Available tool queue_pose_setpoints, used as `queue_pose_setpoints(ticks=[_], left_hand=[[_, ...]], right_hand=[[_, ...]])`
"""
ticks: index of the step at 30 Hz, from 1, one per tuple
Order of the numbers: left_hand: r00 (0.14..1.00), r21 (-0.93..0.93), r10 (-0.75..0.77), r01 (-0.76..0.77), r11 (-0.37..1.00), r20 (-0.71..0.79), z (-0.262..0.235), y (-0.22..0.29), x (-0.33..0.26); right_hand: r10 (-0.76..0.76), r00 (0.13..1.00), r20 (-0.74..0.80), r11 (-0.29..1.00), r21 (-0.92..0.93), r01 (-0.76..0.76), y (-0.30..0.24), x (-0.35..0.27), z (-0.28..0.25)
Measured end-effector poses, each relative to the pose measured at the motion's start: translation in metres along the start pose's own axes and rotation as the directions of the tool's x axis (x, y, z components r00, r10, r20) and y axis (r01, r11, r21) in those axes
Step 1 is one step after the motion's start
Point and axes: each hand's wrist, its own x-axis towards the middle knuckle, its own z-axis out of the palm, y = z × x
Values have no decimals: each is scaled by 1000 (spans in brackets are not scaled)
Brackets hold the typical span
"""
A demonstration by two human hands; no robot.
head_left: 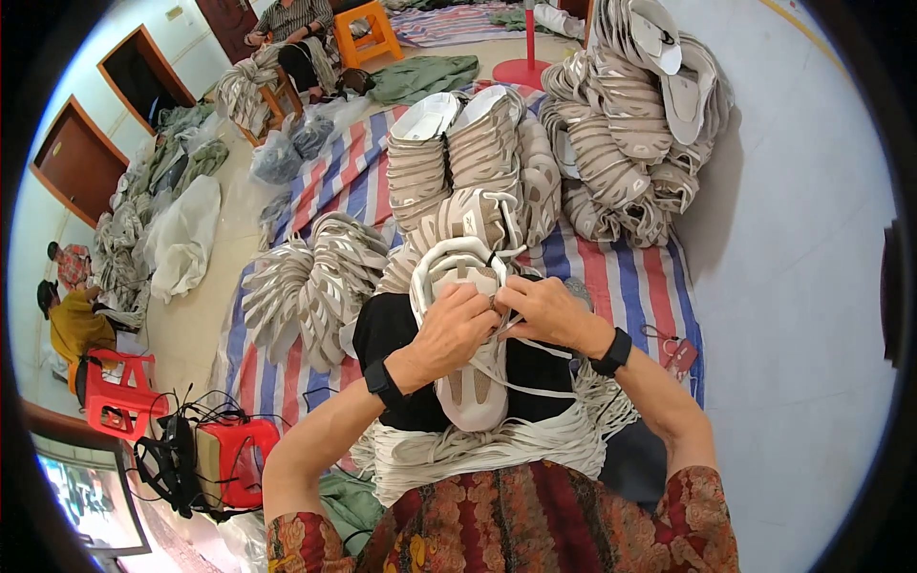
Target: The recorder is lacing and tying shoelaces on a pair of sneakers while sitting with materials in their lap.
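A beige and white shoe upper lies across my lap, its toe toward me and its padded collar away from me. My left hand is closed over its tongue and eyelet area, with the fingertips bent in. Beside it, my right hand pinches a white shoelace at the eyelet edge; the lace trails down to the right over my dark trousers. The fingertips of both hands nearly meet, and what lies between the left ones is hidden. A thick bundle of off-white laces rests on my lap.
Stacked shoe uppers stand ahead on a striped sheet, with a fanned pile to the left and a tall heap at right. Red stools with cables stand at left. Other people sit farther off.
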Motion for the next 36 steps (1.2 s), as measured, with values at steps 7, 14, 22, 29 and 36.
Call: queue_pose_setpoints(ticks=[7,14,22,29,36], left_hand=[[973,365,-132,55,929,189,-39,5,-3],[880,612,-448,444,655,-158,-148,-83,-136],[815,-204,-576,555,806,-59,-45,-38,-88],[578,-837,-758,541,79,302,-37,-27,-70],[339,-940,-881,206,-272,329,-79,-66,-102]], right_hand=[[74,986,146,945,306,-117,11,10,-11],[196,975,-106,929,339,-150,37,-8,-9],[14,999,-37,997,-69,-17,-72,-84,23],[611,778,148,305,863,-403,-118,-64,-55],[658,746,-104,28,993,113,-46,-57,-43]])
